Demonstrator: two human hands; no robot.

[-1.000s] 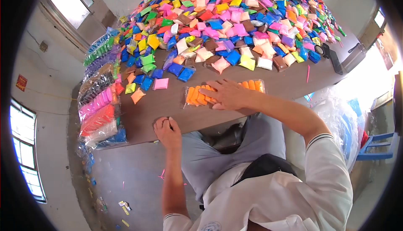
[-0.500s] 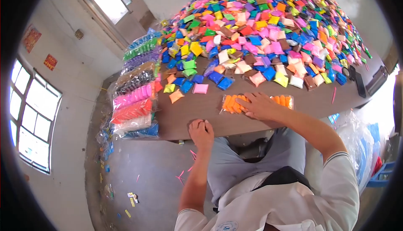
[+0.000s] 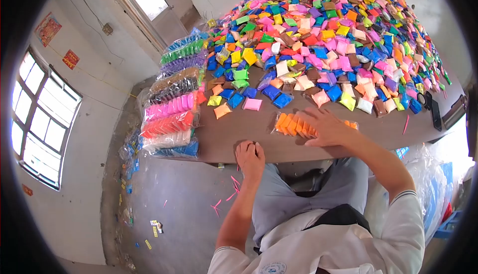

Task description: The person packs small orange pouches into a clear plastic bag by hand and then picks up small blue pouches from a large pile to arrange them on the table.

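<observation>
My right hand (image 3: pixel 326 128) lies spread and palm down across a clear bag of orange packets (image 3: pixel 294 124). The packets lean in a row inside the bag; they show on both sides of the hand, and its middle is covered. At the table's front edge, my left hand (image 3: pixel 250 155) rests with curled fingers, apart from the orange bag. Whatever those fingers might hold is hidden. Just beyond the right hand, loose packets such as a pink one (image 3: pixel 320 98) and a yellow one (image 3: pixel 347 101) lie on the brown table (image 3: pixel 224 137).
A large heap of coloured packets (image 3: pixel 323 40) covers the table's far side. Filled clear bags sorted by colour, including red (image 3: pixel 168 124) and blue (image 3: pixel 177 149), line the left end. A dark phone-like object (image 3: pixel 436 114) stands at the right. Pink strips (image 3: pixel 216 208) litter the floor.
The view has shifted, so the table appears further right and higher. My right hand's fingers are spread wider, and the orange packets lean over more. My left hand stays curled at the edge.
</observation>
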